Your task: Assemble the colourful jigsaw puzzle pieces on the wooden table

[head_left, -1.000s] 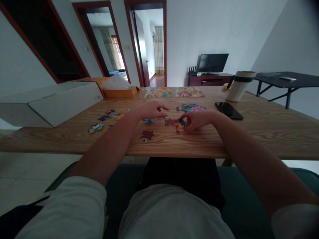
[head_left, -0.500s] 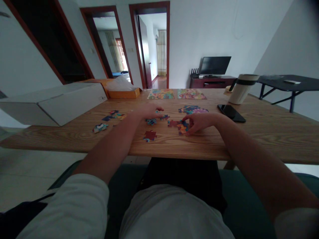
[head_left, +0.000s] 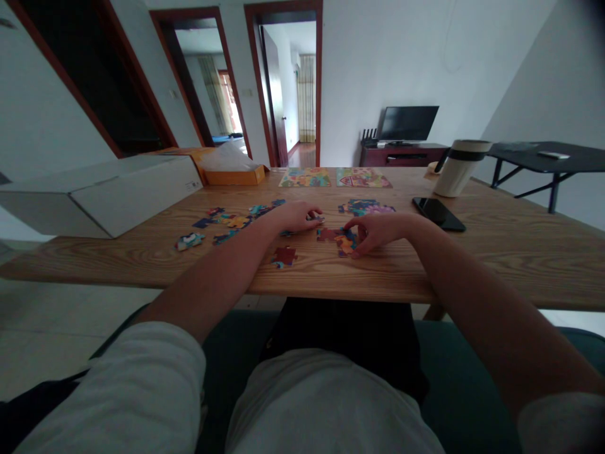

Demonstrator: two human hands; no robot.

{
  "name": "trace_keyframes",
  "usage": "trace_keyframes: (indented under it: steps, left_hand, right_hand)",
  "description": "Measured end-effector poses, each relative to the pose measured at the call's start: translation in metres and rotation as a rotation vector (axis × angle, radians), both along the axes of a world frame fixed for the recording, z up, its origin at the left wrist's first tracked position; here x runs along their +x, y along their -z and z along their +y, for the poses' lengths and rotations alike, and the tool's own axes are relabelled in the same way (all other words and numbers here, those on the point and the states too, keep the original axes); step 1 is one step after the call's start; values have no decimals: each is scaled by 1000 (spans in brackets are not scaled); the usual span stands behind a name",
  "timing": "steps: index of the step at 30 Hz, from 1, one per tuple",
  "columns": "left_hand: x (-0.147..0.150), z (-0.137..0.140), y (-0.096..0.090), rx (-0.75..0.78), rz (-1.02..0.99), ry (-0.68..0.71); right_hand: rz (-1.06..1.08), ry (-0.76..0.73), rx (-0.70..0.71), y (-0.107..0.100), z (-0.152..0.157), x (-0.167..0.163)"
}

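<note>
My left hand [head_left: 301,216] is over the middle of the table, its fingers closed around a small puzzle piece [head_left: 316,219] that shows partly at the fingertips. To its right, my right hand [head_left: 377,232] has thumb and fingers set on the right side of a few joined puzzle pieces [head_left: 346,243], orange and blue with a red part at the left. A loose red puzzle piece [head_left: 284,256] lies nearer the table edge. More puzzle pieces [head_left: 231,219] are spread at the left, partly behind my left forearm. Beyond my right hand sits an assembled puzzle section [head_left: 366,207] with a pink patch.
A long white box [head_left: 137,195] and an orange tissue box [head_left: 236,178] stand at the left. Two colourful picture sheets [head_left: 305,178] [head_left: 363,178] lie at the far edge. A black phone [head_left: 438,214] and a white tumbler [head_left: 458,173] are at the right.
My left hand has moved right and a little nearer, closing on the small puzzle piece and uncovering pieces at the left. My right hand stays on the joined pieces.
</note>
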State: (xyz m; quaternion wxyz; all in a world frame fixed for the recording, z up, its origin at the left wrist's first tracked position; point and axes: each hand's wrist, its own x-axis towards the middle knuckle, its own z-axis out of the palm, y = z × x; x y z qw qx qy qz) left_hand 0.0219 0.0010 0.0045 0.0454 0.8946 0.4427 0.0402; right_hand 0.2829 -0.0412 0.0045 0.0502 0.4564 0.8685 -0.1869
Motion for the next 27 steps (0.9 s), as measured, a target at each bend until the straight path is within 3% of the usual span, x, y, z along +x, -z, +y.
trace_keyframes:
  steps: [4, 17, 27]
  left_hand:
    - [6, 0, 8, -12, -104, 93]
    - [-2, 9, 15, -63, -64, 246]
    - [5, 6, 10, -1, 0, 345]
  right_hand:
    - [-4, 3, 14, 0, -1, 0]
    - [-30, 11, 36, 2, 1, 0]
    - [-45, 14, 44, 0, 0, -1]
